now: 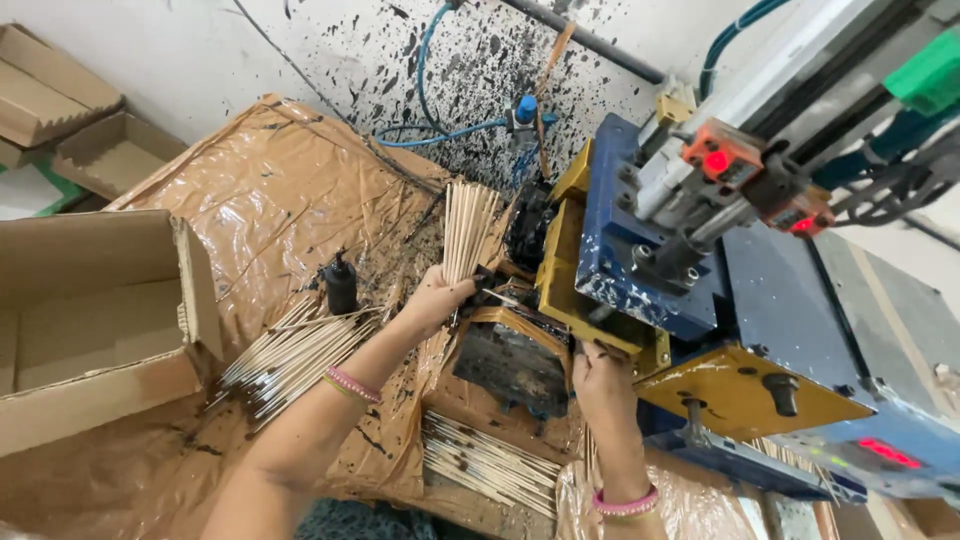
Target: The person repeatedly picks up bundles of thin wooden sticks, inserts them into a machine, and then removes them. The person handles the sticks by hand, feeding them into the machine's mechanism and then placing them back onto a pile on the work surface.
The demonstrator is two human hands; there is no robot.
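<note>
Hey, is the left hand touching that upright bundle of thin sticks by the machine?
Touching. The head view shows the left hand closed around the lower end of the stick bundle, whose sticks fan upward from its grip beside the blue machine.

An open brown carton (95, 320) stands at the left on the plastic-covered worktop (280, 190). Two more flattened brown cartons (60, 110) lean by the wall at upper left. A small red-lit display (888, 453) glows on the blue machine (790, 310), lower right.
</note>
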